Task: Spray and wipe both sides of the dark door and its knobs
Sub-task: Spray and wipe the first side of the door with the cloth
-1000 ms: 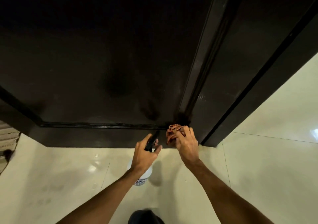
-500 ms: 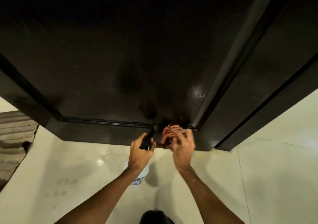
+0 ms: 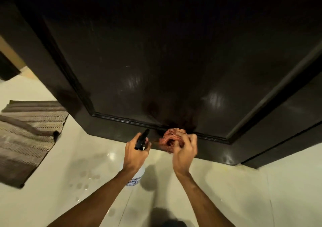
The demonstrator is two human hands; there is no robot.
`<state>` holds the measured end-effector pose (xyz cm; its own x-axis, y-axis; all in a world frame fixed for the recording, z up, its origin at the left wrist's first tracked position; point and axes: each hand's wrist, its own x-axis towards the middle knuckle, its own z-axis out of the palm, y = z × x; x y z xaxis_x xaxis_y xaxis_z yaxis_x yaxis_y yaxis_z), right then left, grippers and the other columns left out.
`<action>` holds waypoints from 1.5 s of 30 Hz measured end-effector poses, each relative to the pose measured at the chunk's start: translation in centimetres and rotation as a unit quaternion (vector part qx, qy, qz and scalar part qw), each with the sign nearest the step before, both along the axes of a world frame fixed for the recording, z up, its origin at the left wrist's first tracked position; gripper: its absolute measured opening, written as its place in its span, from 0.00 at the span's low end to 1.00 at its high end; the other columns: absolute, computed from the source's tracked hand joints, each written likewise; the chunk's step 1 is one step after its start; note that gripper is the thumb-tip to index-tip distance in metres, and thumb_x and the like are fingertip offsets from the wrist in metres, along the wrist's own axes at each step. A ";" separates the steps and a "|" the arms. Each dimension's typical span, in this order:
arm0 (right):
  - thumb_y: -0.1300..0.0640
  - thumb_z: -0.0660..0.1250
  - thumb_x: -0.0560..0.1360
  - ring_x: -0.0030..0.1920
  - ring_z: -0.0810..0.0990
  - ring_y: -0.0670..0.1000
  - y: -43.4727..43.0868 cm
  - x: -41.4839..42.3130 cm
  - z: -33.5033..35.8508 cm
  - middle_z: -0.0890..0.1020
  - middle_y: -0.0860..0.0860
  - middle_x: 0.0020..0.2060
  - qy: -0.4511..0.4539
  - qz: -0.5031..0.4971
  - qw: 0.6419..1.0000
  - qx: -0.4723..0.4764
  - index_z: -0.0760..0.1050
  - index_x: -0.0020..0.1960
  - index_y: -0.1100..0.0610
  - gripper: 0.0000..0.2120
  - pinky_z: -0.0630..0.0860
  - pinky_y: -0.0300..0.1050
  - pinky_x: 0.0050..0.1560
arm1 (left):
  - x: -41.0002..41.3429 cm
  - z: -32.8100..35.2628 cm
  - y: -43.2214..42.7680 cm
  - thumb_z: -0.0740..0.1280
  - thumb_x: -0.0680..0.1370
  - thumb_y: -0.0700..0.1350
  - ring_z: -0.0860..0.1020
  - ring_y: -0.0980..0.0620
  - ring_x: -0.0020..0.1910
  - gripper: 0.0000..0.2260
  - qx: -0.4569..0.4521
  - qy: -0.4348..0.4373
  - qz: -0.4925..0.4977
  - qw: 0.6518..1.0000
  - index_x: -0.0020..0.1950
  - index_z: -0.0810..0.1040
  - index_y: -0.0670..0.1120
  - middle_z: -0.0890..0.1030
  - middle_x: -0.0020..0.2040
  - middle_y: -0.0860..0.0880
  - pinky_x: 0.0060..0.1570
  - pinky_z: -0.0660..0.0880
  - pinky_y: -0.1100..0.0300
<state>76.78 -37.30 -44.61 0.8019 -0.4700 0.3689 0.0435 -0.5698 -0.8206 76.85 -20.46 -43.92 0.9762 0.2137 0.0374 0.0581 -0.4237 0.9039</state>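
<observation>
The dark door (image 3: 165, 61) fills the upper view, glossy, with a raised panel moulding near its bottom edge. My left hand (image 3: 135, 153) grips the black trigger head of a white spray bottle (image 3: 136, 178), nozzle pointing at the door's bottom rail. My right hand (image 3: 184, 151) holds a bunched reddish-orange cloth (image 3: 171, 138) pressed against the moulding at the door's lower edge. No knob is in view.
A striped brown floor mat (image 3: 29, 136) lies at the left on the cream tiled floor (image 3: 261, 192). Wet drops speckle the tiles below the bottle. The dark door frame (image 3: 287, 134) runs at the right.
The view has swung left, bringing the mat into sight. Both hands have stayed at the door's bottom edge, the cloth shifting slightly along the moulding.
</observation>
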 end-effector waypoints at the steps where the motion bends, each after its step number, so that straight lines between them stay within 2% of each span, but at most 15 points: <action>1: 0.76 0.71 0.67 0.43 0.74 0.50 -0.4 -0.1 -0.2 0.73 0.53 0.45 0.003 -0.019 1.000 -0.004 0.82 0.50 0.64 0.14 0.75 0.46 0.46 | 0.0 -0.1 0.6 0.76 0.75 0.37 0.82 0.51 0.40 0.08 -0.009 -0.003 0.005 1.000 0.46 0.79 0.46 0.82 0.39 0.52 0.45 0.81 0.51; 4: 0.76 0.72 0.67 0.45 0.75 0.53 1.0 0.3 -0.2 0.75 0.57 0.47 0.017 -0.044 0.999 -0.021 0.82 0.49 0.65 0.14 0.71 0.44 0.51 | 0.0 -0.2 2.9 0.76 0.75 0.35 0.82 0.53 0.40 0.08 -0.034 -0.011 0.025 0.999 0.46 0.79 0.44 0.82 0.39 0.51 0.45 0.80 0.60; 7: 0.73 0.72 0.68 0.44 0.76 0.53 7.2 1.3 0.6 0.74 0.55 0.47 0.015 0.052 0.997 -0.051 0.82 0.49 0.62 0.12 0.73 0.45 0.47 | 0.1 -0.8 5.7 0.77 0.74 0.35 0.79 0.56 0.35 0.09 -0.039 -0.011 0.051 0.998 0.46 0.79 0.45 0.82 0.38 0.51 0.40 0.76 0.66; 10: 0.72 0.71 0.70 0.42 0.76 0.50 11.2 2.5 0.6 0.73 0.51 0.46 0.002 0.103 0.994 -0.046 0.83 0.51 0.61 0.12 0.76 0.45 0.43 | 0.2 -1.1 7.9 0.76 0.75 0.38 0.74 0.53 0.28 0.08 -0.031 -0.005 0.060 0.998 0.47 0.79 0.47 0.81 0.36 0.49 0.32 0.76 0.55; 12: 0.72 0.70 0.71 0.42 0.75 0.50 11.2 2.6 0.3 0.72 0.50 0.45 -0.005 0.093 0.995 -0.035 0.84 0.53 0.62 0.14 0.75 0.41 0.43 | 0.3 -1.1 9.5 0.76 0.75 0.38 0.72 0.51 0.27 0.09 -0.036 -0.009 0.069 0.997 0.47 0.78 0.48 0.81 0.37 0.50 0.32 0.76 0.52; 14: 0.72 0.70 0.70 0.42 0.74 0.49 10.1 2.2 -0.2 0.73 0.51 0.44 -0.014 0.064 0.997 -0.031 0.85 0.55 0.62 0.16 0.72 0.36 0.45 | 0.2 -1.0 10.9 0.77 0.74 0.36 0.71 0.55 0.26 0.10 -0.041 -0.014 0.076 0.996 0.46 0.78 0.48 0.81 0.37 0.52 0.32 0.74 0.59; 17: 0.74 0.71 0.68 0.43 0.73 0.46 11.3 2.5 -0.4 0.74 0.54 0.44 -0.028 0.046 0.998 -0.032 0.84 0.53 0.65 0.15 0.73 0.38 0.45 | 0.1 -1.2 13.2 0.76 0.74 0.35 0.74 0.56 0.28 0.09 -0.053 -0.023 0.092 0.994 0.48 0.79 0.45 0.81 0.38 0.54 0.35 0.72 0.68; 23: 0.72 0.73 0.72 0.44 0.76 0.46 21.5 4.6 0.9 0.72 0.48 0.47 0.009 0.157 0.987 -0.020 0.84 0.58 0.62 0.16 0.80 0.42 0.45 | -0.3 -2.1 16.7 0.77 0.74 0.39 0.73 0.47 0.28 0.11 -0.042 -0.027 0.112 0.992 0.53 0.81 0.46 0.82 0.37 0.48 0.32 0.75 0.53; 26: 0.73 0.73 0.72 0.44 0.75 0.45 21.7 4.8 0.8 0.73 0.49 0.46 0.008 0.154 0.988 -0.011 0.84 0.57 0.63 0.16 0.79 0.33 0.46 | -0.4 -1.7 18.9 0.77 0.74 0.38 0.72 0.44 0.28 0.10 -0.040 -0.032 0.123 0.991 0.51 0.80 0.48 0.81 0.36 0.46 0.33 0.75 0.50; 28: 0.75 0.73 0.70 0.44 0.75 0.46 21.1 4.8 0.1 0.74 0.51 0.46 -0.008 0.146 0.989 -0.028 0.84 0.56 0.64 0.17 0.78 0.32 0.47 | -0.4 -1.5 20.7 0.76 0.74 0.36 0.70 0.50 0.26 0.10 -0.038 -0.038 0.131 0.990 0.48 0.78 0.47 0.81 0.36 0.47 0.33 0.75 0.52; 31: 0.73 0.74 0.70 0.44 0.77 0.50 22.4 5.3 -0.1 0.74 0.52 0.47 0.000 0.167 0.984 -0.066 0.84 0.58 0.63 0.17 0.83 0.48 0.43 | -0.6 -1.5 22.0 0.76 0.74 0.36 0.70 0.53 0.26 0.10 -0.038 -0.039 0.138 0.989 0.48 0.78 0.47 0.82 0.38 0.52 0.33 0.74 0.56; 34: 0.69 0.76 0.71 0.46 0.79 0.52 27.3 6.2 0.6 0.75 0.53 0.50 0.013 0.226 0.965 -0.136 0.83 0.61 0.60 0.18 0.83 0.49 0.45 | -1.1 -1.8 23.0 0.76 0.74 0.35 0.71 0.54 0.25 0.11 -0.052 -0.038 0.140 0.988 0.47 0.77 0.48 0.82 0.38 0.51 0.31 0.73 0.61; 38: 0.67 0.75 0.73 0.52 0.79 0.54 29.9 7.6 0.7 0.77 0.55 0.53 0.031 0.265 0.950 -0.164 0.81 0.64 0.60 0.19 0.84 0.52 0.48 | -1.0 -1.7 24.8 0.76 0.74 0.35 0.75 0.45 0.29 0.11 -0.060 -0.042 0.153 0.986 0.46 0.77 0.48 0.81 0.37 0.47 0.35 0.75 0.53; 41: 0.68 0.76 0.71 0.50 0.80 0.56 28.2 7.8 0.3 0.79 0.57 0.54 -0.001 0.262 0.935 -0.239 0.82 0.64 0.61 0.21 0.85 0.53 0.45 | -1.1 -1.7 25.8 0.75 0.75 0.36 0.69 0.51 0.25 0.10 -0.061 -0.037 0.154 0.985 0.47 0.76 0.48 0.80 0.37 0.46 0.31 0.72 0.56; 45: 0.68 0.80 0.66 0.49 0.79 0.56 31.0 9.0 1.1 0.78 0.57 0.53 -0.065 0.325 0.874 -0.355 0.81 0.64 0.58 0.28 0.83 0.45 0.39 | -1.5 -2.0 27.3 0.75 0.76 0.35 0.73 0.48 0.27 0.11 -0.067 -0.049 0.176 0.981 0.46 0.77 0.48 0.81 0.39 0.51 0.33 0.73 0.55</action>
<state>85.78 -6.30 -43.49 0.7442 0.4541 0.4899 0.6142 -0.7535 -0.2346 75.34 6.88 -45.93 0.8338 0.5470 0.0754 0.0907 -0.2704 0.9585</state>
